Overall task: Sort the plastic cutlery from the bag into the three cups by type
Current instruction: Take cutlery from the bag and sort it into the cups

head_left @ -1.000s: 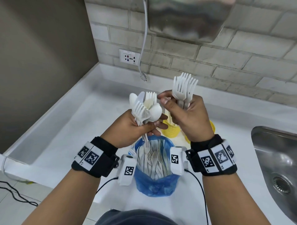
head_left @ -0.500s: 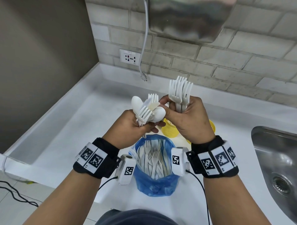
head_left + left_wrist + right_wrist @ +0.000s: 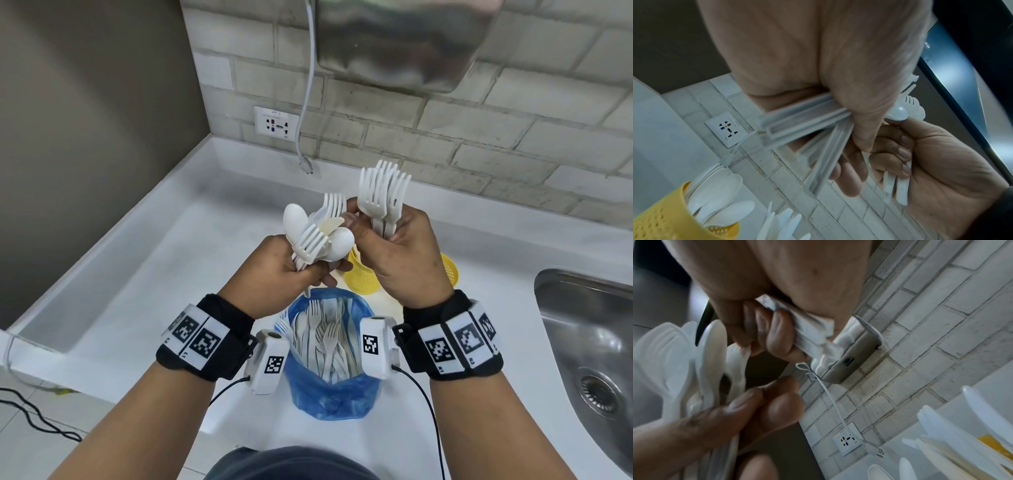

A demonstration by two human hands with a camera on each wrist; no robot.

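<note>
At the far left a dark wall meets the white counter (image 3: 144,274), and a wall socket (image 3: 276,124) sits in the brick backsplash with a white cable (image 3: 308,85) hanging past it; the left hand (image 3: 277,274) is raised above the counter, its fingers curled tight round a mixed bunch of white cutlery (image 3: 315,233), forks and spoons fanned out above the fist, the handles crossing under the thumb in the left wrist view; just right of it, touching at the fingertips, the right hand (image 3: 404,257) grips a bundle of forks (image 3: 383,195) held upright with tines pointing up, while its thumb and forefinger reach across to the left hand's bunch; whether they pinch a piece there cannot be told; below and between the two wrists stands the blue bag (image 3: 329,387), open at the top and holding more white forks and spoons; behind the hands are yellow perforated cups (image 3: 363,277), partly hidden, one seen in the left wrist view to hold spoons, with knives standing just beside it; at the far right a steel sink (image 3: 589,349) is set into the counter; above, a metal box (image 3: 404,41) is fixed to the wall.
</note>
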